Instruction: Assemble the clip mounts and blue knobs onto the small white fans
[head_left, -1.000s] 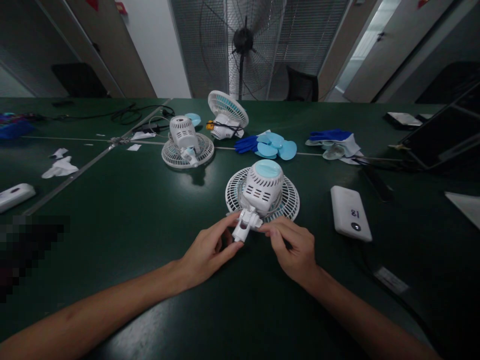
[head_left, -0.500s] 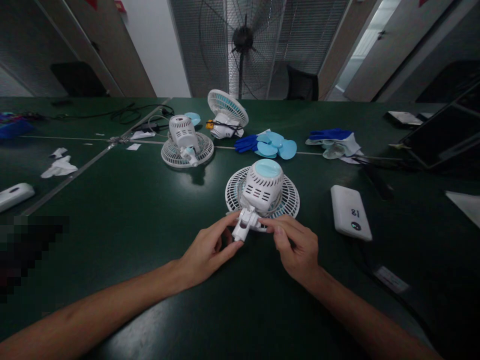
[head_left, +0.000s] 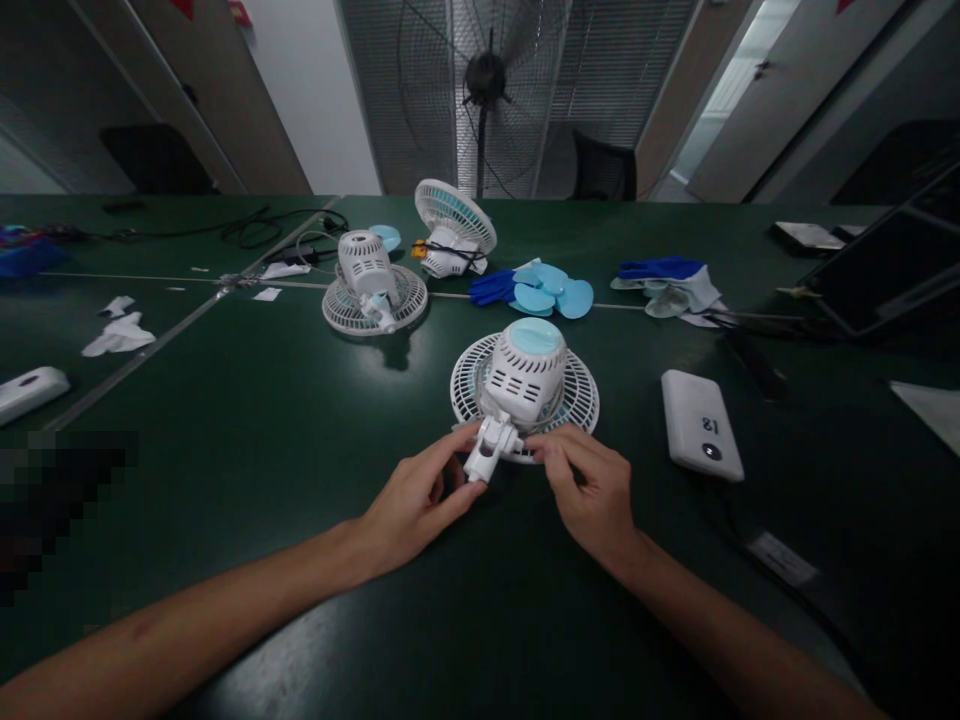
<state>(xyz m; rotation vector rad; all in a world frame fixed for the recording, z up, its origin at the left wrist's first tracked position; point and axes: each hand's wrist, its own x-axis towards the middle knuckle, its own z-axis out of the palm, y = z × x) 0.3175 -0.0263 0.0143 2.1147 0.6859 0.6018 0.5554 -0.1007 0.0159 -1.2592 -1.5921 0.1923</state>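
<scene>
One small white fan (head_left: 527, 380) lies grille down on the green surface (head_left: 262, 470), well in from its far edge. The grip of the left hand (head_left: 412, 505) is closed on the fan's bracket (head_left: 486, 455). The right hand (head_left: 596, 490) has its fingertips at the bracket's side knob (head_left: 517, 445); whether that grip pinches it, I cannot tell. Light-blue blades (head_left: 553, 291) lie nearer the far edge.

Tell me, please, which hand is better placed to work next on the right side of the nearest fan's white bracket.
Probably the right hand: it sits right at that side of the white bracket, while the left hand is occupied holding the bracket from the left.
</scene>
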